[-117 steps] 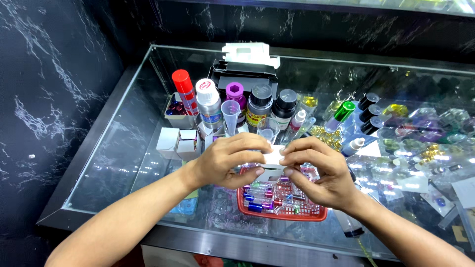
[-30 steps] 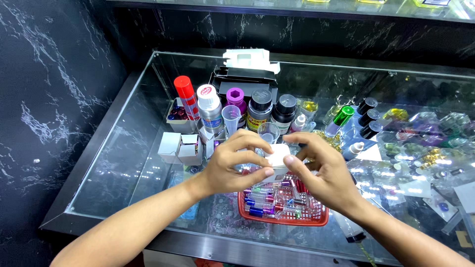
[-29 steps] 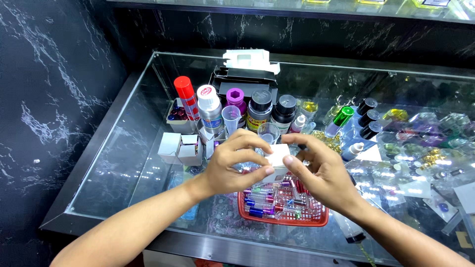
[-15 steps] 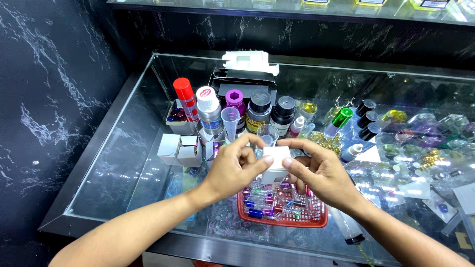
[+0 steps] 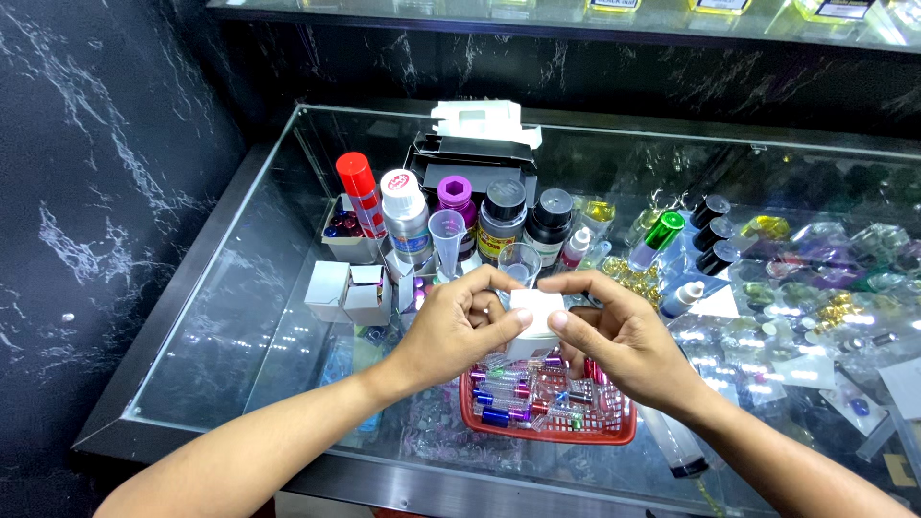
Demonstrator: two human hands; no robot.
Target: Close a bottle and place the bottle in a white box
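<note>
Both my hands hold a small white box [image 5: 533, 313] between them, above a red basket [image 5: 614, 435] full of small coloured vials. My left hand [image 5: 451, 324] grips the box's left side with thumb and fingers. My right hand [image 5: 619, 338] grips its right side, thumb on the lower edge. The box hides part of the basket's contents.
On the glass counter [image 5: 230, 326] behind my hands stand a red-capped can [image 5: 362, 195], a silver bottle [image 5: 405, 213], a purple-capped bottle [image 5: 456, 200], two black-capped jars [image 5: 528, 221], a clear funnel [image 5: 446, 238] and small white cartons [image 5: 345, 293]. Green and black-capped vials [image 5: 686, 230] lie right. A syringe [image 5: 672, 443] lies beside the basket.
My hands have kept turning and working the white box over the basket. They shifted slightly, and the view has drifted a little.
</note>
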